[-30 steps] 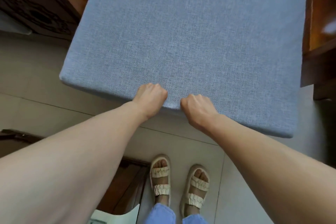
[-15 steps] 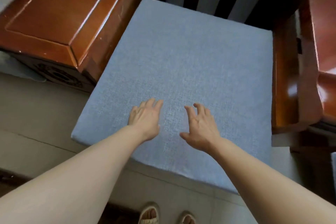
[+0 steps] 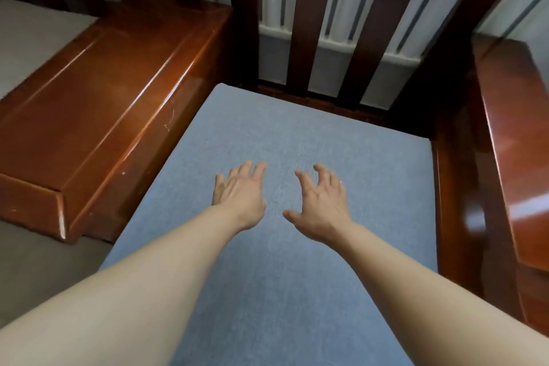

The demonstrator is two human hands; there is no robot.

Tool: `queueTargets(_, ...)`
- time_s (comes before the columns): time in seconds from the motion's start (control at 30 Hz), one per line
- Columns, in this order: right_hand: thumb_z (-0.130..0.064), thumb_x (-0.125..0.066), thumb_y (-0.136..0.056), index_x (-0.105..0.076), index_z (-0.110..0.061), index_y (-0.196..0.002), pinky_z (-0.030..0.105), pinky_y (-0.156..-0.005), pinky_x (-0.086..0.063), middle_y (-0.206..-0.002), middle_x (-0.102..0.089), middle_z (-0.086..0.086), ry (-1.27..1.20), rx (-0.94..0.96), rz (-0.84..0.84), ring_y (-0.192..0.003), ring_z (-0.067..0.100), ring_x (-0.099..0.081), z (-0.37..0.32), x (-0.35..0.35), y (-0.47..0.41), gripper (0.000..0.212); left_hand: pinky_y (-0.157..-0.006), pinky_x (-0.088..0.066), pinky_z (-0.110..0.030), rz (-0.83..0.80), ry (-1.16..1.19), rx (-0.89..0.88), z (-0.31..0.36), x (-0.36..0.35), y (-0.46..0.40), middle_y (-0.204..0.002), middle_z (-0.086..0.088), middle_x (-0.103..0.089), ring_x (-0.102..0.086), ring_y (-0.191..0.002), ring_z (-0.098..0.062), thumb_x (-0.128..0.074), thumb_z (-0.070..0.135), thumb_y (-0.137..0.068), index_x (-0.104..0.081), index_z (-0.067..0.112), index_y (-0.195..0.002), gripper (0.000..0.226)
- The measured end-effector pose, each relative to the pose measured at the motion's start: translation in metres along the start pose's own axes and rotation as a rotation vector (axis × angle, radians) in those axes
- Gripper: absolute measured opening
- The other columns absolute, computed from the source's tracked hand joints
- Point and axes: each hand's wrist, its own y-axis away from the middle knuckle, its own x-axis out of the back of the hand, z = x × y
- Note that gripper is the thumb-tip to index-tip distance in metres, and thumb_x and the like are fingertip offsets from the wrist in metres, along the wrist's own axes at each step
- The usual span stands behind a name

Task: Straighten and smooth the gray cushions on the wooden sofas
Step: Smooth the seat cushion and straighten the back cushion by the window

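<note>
The left hand (image 3: 240, 193) and right hand (image 3: 322, 205) are held over the gray seat cushion (image 3: 297, 276), fingers spread, nothing gripped; the slatted backrest (image 3: 306, 24) is seen beyond the fingertips.

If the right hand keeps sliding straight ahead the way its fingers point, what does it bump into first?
Probably the wooden backrest slats behind the gray cushion. Ahead of the right hand only bare cushion shows, though depth is hard to judge.
</note>
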Motion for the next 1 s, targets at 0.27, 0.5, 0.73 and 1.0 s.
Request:
queueTargets(0.27,-0.029,-0.051,-0.095,-0.018,-0.029,-0.150,0.042,-0.119,-0.006,-0.157,0.000,0.008,-0.036,0.000,0.097,-0.144,0.029,-0.002,-0.008,-0.003,-0.095,0.064,-0.115,-0.013,-0.046,0.034,-0.038,-0.023,-0.035,0.016,-0.101,-0.161,-0.001,-0.004,-0.012,-0.145,-0.022,-0.049,0.035,-0.096,0.000,0.024,-0.153,0.076)
queueTargets(0.5,-0.021,-0.046,-0.097,-0.018,-0.024,-0.150,0.040,-0.115,-0.021,-0.157,-0.004,0.010,-0.206,-0.054,0.094,-0.140,0.031,-0.019,-0.046,-0.014,-0.194,0.060,-0.116,-0.015,-0.046,0.122,-0.018,-0.057,-0.087,0.036,-0.189,-0.160,-0.002,-0.008,-0.012,-0.144,-0.022,-0.044,0.026,-0.098,-0.003,0.021,-0.153,0.068)
queueTargets(0.73,-0.042,-0.046,-0.091,-0.049,-0.023,-0.136,0.058,-0.111,-0.023,-0.143,-0.044,0.002,-0.328,0.069,0.832,-0.132,0.020,-0.040,-0.048,-0.023,-0.259,0.048,-0.116,-0.004,-0.050,0.491,0.215,-0.043,-0.113,-0.013,-0.244,-0.161,0.003,-0.005,-0.004,-0.147,-0.019,-0.042,0.034,-0.098,-0.012,0.028,-0.152,0.062)
queueTargets(1.0,-0.051,-0.043,-0.088,-0.050,-0.027,-0.136,0.044,-0.116,0.004,-0.153,-0.030,0.001,-0.126,-0.037,0.673,-0.145,0.022,-0.017,0.029,-0.047,-0.229,0.054,-0.114,0.006,-0.050,0.474,0.304,-0.115,-0.048,-0.034,-0.253,-0.160,0.007,0.004,0.007,-0.147,-0.014,-0.038,0.043,-0.098,-0.009,0.031,-0.152,0.063)
